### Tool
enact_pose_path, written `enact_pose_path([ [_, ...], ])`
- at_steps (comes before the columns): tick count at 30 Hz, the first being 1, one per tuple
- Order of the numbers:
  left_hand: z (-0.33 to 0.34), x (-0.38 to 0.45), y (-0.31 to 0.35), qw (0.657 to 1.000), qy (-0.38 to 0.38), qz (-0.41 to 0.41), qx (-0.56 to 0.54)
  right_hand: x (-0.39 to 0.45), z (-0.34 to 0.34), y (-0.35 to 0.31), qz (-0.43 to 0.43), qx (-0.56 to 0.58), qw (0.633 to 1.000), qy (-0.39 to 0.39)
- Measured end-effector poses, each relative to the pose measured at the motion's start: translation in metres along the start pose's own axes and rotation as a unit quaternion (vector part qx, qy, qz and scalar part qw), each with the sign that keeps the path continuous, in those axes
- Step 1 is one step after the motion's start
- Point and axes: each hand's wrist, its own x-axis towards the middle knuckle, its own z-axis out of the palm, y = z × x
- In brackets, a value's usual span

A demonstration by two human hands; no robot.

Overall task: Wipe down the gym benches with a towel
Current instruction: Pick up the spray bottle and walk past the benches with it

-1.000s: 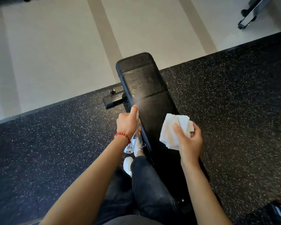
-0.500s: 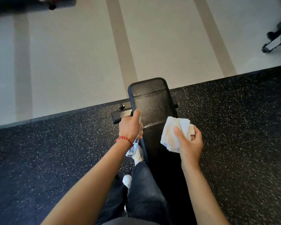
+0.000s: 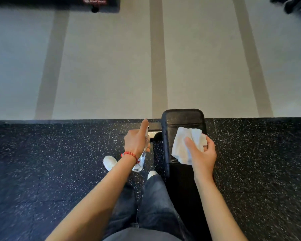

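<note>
A black padded gym bench [image 3: 182, 120] runs away from me at centre right, its far end over the edge of the speckled rubber mat. My right hand [image 3: 202, 154] grips a crumpled white towel [image 3: 182, 145] held over the bench pad near its far end. My left hand [image 3: 137, 140] is closed around a clear spray bottle [image 3: 140, 162], index finger stretched forward over its top, to the left of the bench. A red bead bracelet circles the left wrist.
My dark trousers and white shoes [image 3: 109, 162] stand on the black speckled mat [image 3: 59, 162] left of the bench. Beyond the mat lies pale flooring with tan stripes [image 3: 158, 66]. Dark equipment sits at the top left [image 3: 94, 4] and top right [image 3: 297, 4].
The view has tilted up and shifted, so the bench now sits further right. My left hand with the bottle has moved left, off the bench. The towel hand stays over the pad.
</note>
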Motion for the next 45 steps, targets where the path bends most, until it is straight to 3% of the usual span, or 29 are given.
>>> enact_pose_path([
  [9,-0.149,0.081,-0.023,0.996,0.051,-0.024,-0.069,-0.030,0.175,-0.035,-0.027,-0.066,0.993,-0.097],
  [20,-0.319,0.130,-0.057,0.948,0.234,-0.083,-0.201,-0.085,0.377,-0.065,-0.095,-0.164,0.937,-0.294],
  [26,-0.388,0.143,-0.078,0.897,0.334,-0.118,-0.262,-0.106,0.475,-0.073,-0.117,-0.213,0.881,-0.406],
  [36,-0.493,0.164,-0.093,0.751,0.513,-0.152,-0.387,-0.156,0.637,-0.110,-0.172,-0.265,0.758,-0.571],
  [45,-0.571,0.164,-0.136,0.677,0.564,-0.179,-0.437,-0.231,0.722,-0.090,-0.181,-0.291,0.690,-0.638],
])
